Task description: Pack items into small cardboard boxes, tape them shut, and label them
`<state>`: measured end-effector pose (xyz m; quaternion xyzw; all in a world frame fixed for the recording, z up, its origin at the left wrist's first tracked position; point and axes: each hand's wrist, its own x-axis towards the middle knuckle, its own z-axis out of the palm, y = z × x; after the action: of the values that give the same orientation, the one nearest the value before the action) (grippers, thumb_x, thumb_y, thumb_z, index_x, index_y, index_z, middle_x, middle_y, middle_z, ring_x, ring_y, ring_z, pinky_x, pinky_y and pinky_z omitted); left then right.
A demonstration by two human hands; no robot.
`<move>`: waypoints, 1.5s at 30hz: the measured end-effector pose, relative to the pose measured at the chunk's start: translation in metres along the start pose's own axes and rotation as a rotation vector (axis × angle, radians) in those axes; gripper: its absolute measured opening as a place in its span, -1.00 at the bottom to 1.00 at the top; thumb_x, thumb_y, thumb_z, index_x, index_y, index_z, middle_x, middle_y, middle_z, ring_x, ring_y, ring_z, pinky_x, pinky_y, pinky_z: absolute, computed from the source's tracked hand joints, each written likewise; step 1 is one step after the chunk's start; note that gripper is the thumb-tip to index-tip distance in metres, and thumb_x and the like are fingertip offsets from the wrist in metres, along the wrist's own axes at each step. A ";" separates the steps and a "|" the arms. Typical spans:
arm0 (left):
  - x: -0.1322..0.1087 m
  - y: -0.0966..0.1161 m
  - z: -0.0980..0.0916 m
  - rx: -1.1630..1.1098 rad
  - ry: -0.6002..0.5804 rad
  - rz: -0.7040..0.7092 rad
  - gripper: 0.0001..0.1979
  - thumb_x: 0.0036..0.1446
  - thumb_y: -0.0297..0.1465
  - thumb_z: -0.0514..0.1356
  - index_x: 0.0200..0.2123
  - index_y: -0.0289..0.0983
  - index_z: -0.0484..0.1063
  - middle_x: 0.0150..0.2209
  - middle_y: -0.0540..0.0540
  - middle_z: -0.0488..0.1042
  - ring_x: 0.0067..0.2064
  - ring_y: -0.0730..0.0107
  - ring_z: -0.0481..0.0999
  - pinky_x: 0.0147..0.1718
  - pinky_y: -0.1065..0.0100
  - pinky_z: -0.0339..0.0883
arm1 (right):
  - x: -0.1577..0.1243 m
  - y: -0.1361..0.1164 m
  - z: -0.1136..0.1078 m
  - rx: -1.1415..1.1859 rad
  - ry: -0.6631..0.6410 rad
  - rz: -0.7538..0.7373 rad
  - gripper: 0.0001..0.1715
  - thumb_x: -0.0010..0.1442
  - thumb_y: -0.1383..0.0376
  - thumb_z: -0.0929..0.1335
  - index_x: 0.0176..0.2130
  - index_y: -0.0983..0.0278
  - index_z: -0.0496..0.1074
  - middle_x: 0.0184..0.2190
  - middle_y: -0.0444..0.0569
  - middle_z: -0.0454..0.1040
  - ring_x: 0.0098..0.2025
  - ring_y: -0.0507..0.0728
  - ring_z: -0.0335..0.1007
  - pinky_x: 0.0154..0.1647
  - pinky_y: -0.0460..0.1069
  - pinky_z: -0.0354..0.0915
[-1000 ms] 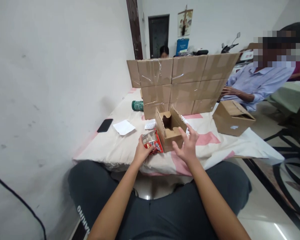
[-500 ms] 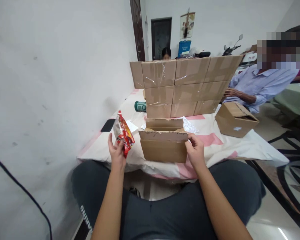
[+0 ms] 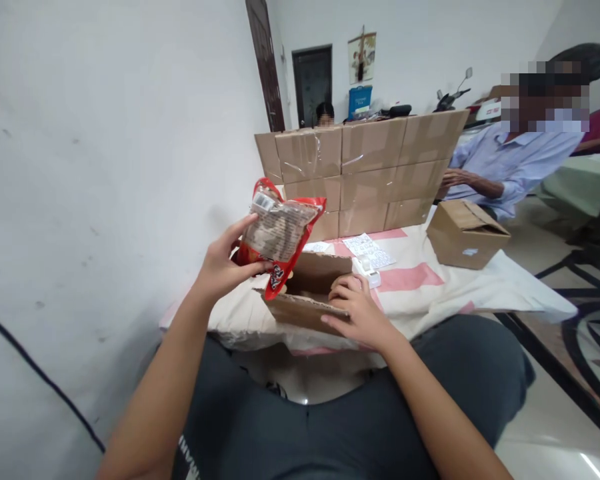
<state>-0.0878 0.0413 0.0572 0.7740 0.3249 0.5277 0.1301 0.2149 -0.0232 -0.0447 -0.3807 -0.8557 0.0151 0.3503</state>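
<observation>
My left hand (image 3: 225,263) grips a red snack packet (image 3: 279,230) and holds it up above the left end of a small open cardboard box (image 3: 307,297). The packet's back side, with a barcode, faces me. That box lies at the near edge of the cloth-covered table (image 3: 420,287). My right hand (image 3: 355,310) rests on the box's front flap, fingers curled over its edge into the opening.
A wall of taped cardboard boxes (image 3: 365,170) stands behind. Another box (image 3: 465,233) sits at the right, near a seated person in a light blue shirt (image 3: 510,163). Printed sheets (image 3: 367,250) lie on the cloth. A white wall (image 3: 105,167) runs close on the left.
My left hand has lifted the packet higher and over the box. The box has turned and tipped toward me, with my right hand shifting from its right end to its front flap.
</observation>
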 end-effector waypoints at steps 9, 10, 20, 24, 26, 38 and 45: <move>0.025 -0.009 -0.013 -0.040 -0.552 -0.264 -0.20 -0.18 -0.26 0.52 0.20 -0.07 0.45 0.10 -0.13 0.52 0.08 -0.01 0.56 -0.05 0.25 0.57 | -0.004 0.016 0.010 0.049 0.298 -0.086 -0.64 0.23 0.17 0.41 -0.04 0.17 0.26 0.03 0.10 0.24 0.20 0.30 0.14 0.19 0.28 0.25; 0.026 -0.009 -0.014 -0.047 -0.594 -0.285 -0.19 -0.16 -0.27 0.51 0.22 -0.06 0.43 0.06 -0.13 0.54 0.02 0.04 0.59 -0.12 0.29 0.59 | -0.004 0.018 0.011 0.053 0.336 -0.095 -0.62 0.22 0.17 0.42 -0.06 0.17 0.24 0.02 0.10 0.21 0.18 0.30 0.15 0.19 0.28 0.26; 0.027 0.011 0.011 0.119 -0.803 -0.195 -0.17 0.07 -0.28 0.37 0.38 -0.05 0.16 0.07 -0.10 0.54 0.00 0.09 0.58 -0.01 0.18 0.51 | -0.006 0.031 0.031 0.137 0.462 -0.072 -0.71 0.17 0.26 0.41 -0.14 0.20 0.27 0.06 0.12 0.11 0.20 0.32 0.13 0.22 0.30 0.25; 0.025 0.019 0.026 0.368 -0.609 0.092 -0.17 0.04 -0.49 0.26 0.38 -0.05 0.15 0.25 -0.10 0.41 0.22 -0.02 0.43 0.21 0.03 0.31 | -0.002 0.031 0.032 0.169 0.527 -0.058 -0.77 0.19 0.30 0.38 -0.17 0.20 0.27 0.04 0.10 0.13 0.17 0.29 0.17 0.18 0.27 0.29; 0.024 0.019 0.034 0.475 -0.649 0.165 -0.18 -0.01 -0.57 0.20 0.34 -0.01 0.24 0.24 -0.07 0.43 0.24 -0.02 0.42 0.22 0.03 0.26 | -0.001 0.030 0.032 0.178 0.559 -0.064 -0.78 0.19 0.32 0.38 -0.17 0.20 0.27 0.03 0.10 0.13 0.17 0.28 0.17 0.18 0.27 0.29; 0.018 -0.005 0.088 0.323 -0.998 0.046 -0.45 0.16 -0.43 0.12 0.22 0.02 0.39 0.00 -0.09 0.52 0.02 0.17 0.53 -0.02 0.33 0.36 | -0.002 0.028 0.030 0.192 0.596 -0.004 -0.85 0.22 0.34 0.36 -0.20 0.21 0.27 0.02 0.11 0.15 0.13 0.25 0.22 0.14 0.22 0.34; 0.018 -0.011 0.087 0.089 -1.064 -0.128 -0.70 0.06 -0.34 0.30 -0.09 -0.01 0.61 -0.16 -0.05 0.63 -0.14 0.18 0.62 -0.07 0.33 0.41 | -0.007 0.027 0.029 0.071 0.680 -0.017 -0.86 0.21 0.32 0.37 -0.24 0.21 0.29 -0.01 0.11 0.18 0.11 0.28 0.24 0.13 0.28 0.33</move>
<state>-0.0091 0.0733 0.0294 0.9180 0.2825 0.0394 0.2756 0.2178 -0.0022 -0.0787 -0.3443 -0.6921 -0.0857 0.6286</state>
